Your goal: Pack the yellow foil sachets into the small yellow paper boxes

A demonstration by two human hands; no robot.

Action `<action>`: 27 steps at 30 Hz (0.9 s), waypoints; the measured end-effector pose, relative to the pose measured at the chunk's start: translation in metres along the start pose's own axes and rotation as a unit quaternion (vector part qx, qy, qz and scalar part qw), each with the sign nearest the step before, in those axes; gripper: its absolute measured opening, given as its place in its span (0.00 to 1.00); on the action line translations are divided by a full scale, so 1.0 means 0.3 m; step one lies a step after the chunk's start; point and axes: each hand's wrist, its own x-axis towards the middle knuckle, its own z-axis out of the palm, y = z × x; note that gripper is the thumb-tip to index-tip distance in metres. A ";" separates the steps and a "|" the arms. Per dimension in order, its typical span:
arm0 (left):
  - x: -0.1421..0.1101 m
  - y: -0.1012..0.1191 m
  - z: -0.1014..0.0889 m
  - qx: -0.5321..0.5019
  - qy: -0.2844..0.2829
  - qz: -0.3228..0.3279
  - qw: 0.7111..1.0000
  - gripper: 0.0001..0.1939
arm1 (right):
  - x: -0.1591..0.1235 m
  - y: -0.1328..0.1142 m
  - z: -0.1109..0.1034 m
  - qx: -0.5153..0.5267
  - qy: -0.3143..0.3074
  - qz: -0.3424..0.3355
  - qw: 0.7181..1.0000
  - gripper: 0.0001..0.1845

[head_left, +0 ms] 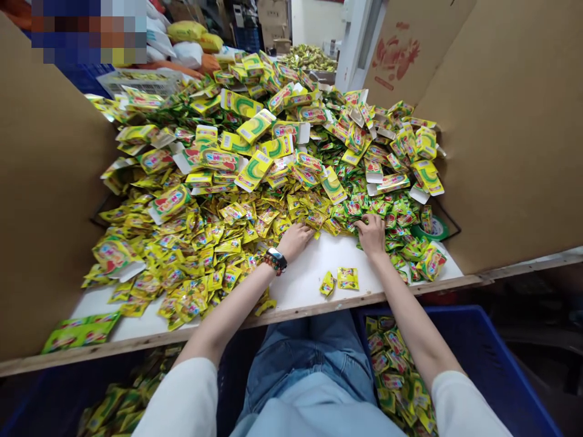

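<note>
A big heap of small yellow-green sachets (255, 182) and matching little cartons (253, 170) covers a white table (305, 273). My left hand (296, 238), with a watch and bead bracelet on the wrist, rests at the near edge of the heap, fingers curled down onto the sachets. My right hand (371, 233) lies palm down on sachets a little to the right, fingers bent into the pile. Whether either hand holds anything is hidden. Two loose sachets (340, 279) lie on the bare table between my forearms.
Tall cardboard walls stand at the left (40, 200) and right (505, 133). Blue crates with sachets sit under the table at right (492, 364) and left (68, 394). A tape roll (435, 229) lies by the right wall. Flat green cartons (79, 331) lie near the front left.
</note>
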 end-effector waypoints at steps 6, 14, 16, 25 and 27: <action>-0.141 0.078 0.032 -0.154 0.075 -0.116 0.978 0.11 | -0.132 -0.100 -0.024 0.348 -0.076 0.030 0.934 0.09; -0.227 0.212 -0.014 -0.531 0.027 -0.220 0.818 0.18 | -0.223 -0.263 -0.026 0.481 -0.189 0.138 0.845 0.14; -0.241 0.226 -0.025 -0.552 0.012 -0.224 0.803 0.21 | -0.228 -0.278 -0.034 0.450 -0.186 0.121 0.865 0.13; -0.258 0.226 -0.049 -0.573 -0.045 -0.208 0.792 0.18 | -0.264 -0.319 -0.029 0.361 -0.078 0.047 0.928 0.11; -0.259 0.213 -0.053 -0.579 -0.072 -0.208 0.785 0.19 | -0.270 -0.316 -0.016 0.406 -0.097 0.087 0.905 0.13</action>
